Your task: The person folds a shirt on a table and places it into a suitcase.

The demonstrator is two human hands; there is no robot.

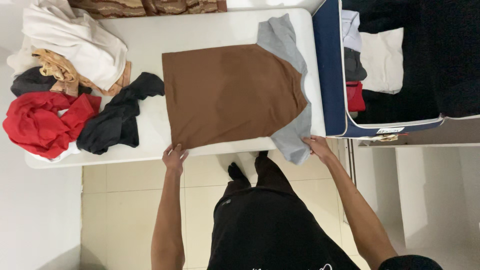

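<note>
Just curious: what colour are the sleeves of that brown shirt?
Grey, on the brown shirt; clearest in the head view.

Clothes pile (65, 85) left, suitcase (332, 75) right

We see a matt brown cloth shirt (230, 95) with soft grey sleeves lying on a smooth white plastic-looking table (150, 37), beside crumpled red (42, 122), black (117, 117) and white (75, 45) fabrics, above glossy pale floor tiles (120, 200).

White table (210, 27) bears brown shirt (230, 92) (flat) and clothes pile (70, 85).
</note>
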